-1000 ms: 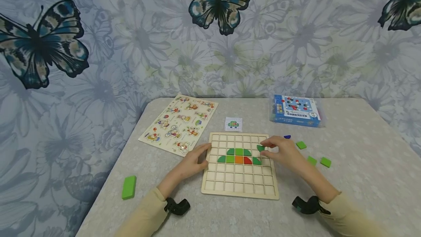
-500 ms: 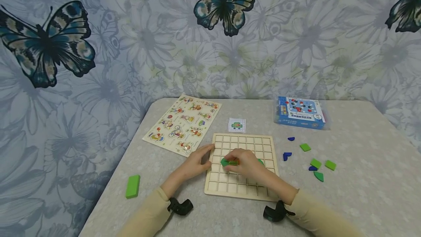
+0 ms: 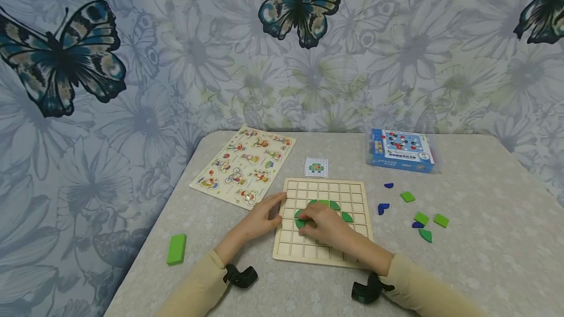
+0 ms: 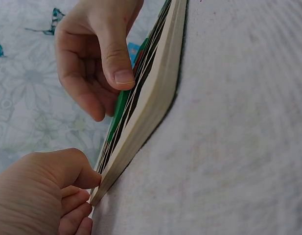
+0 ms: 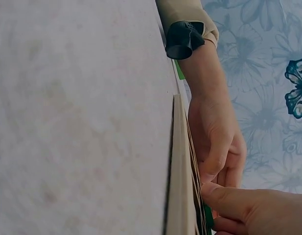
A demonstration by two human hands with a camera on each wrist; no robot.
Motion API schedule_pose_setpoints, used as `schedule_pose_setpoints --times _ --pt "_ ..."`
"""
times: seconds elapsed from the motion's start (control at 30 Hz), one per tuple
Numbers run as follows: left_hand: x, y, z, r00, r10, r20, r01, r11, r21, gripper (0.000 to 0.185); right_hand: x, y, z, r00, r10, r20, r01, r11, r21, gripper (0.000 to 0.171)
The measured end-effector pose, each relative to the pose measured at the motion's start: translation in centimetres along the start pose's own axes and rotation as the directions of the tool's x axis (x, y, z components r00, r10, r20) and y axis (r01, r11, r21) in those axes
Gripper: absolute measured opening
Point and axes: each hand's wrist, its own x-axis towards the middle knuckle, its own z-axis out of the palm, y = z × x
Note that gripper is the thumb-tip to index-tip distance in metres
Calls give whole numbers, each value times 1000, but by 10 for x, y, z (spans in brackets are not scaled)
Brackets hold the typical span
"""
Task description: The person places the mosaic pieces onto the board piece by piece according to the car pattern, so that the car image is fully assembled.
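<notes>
On a pale mottled table [image 3: 476, 258] set against butterfly-and-flower wallpaper [image 3: 145, 87], a wooden grid board [image 3: 323, 251] lies flat near the front edge. The left hand [image 3: 260, 221] holds the board's left edge, fingers curled at the rim. The right hand [image 3: 323, 224] rests over the green pieces [image 3: 344, 216] seated in the grid, fingers bent, pressing one; whether it pinches it cannot be told. Loose green and blue pieces [image 3: 422, 219], a blue box [image 3: 401, 148], a pattern card [image 3: 317, 167], a picture puzzle board [image 3: 242, 165] and a green block [image 3: 176, 249] lie about.
</notes>
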Motion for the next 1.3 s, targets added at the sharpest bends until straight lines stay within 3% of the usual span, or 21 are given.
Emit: schedule_pose_setpoints --times 0.43,0.63,0.87,1.07,1.3 --pt "2 0 1 1000 8 6 -8 1000 -5 63 -1 5 2 997 -64 -38 65 997 29 21" --pt "1 1 1 1000 13 3 -13 1000 -12 63 -1 1 -4 1000 -5 -17 7 997 72 21" --pt "3 2 3 1000 20 -4 -20 1000 11 63 -9 14 -41 994 16 -106 -6 995 99 26" --pt "3 0 3 1000 2 5 -2 1000 14 63 -36 51 -81 971 170 -166 -164 985 49 29" --pt "1 -1 2 999 -33 4 33 999 3 64 -76 98 -129 922 311 -230 -326 945 -31 31"
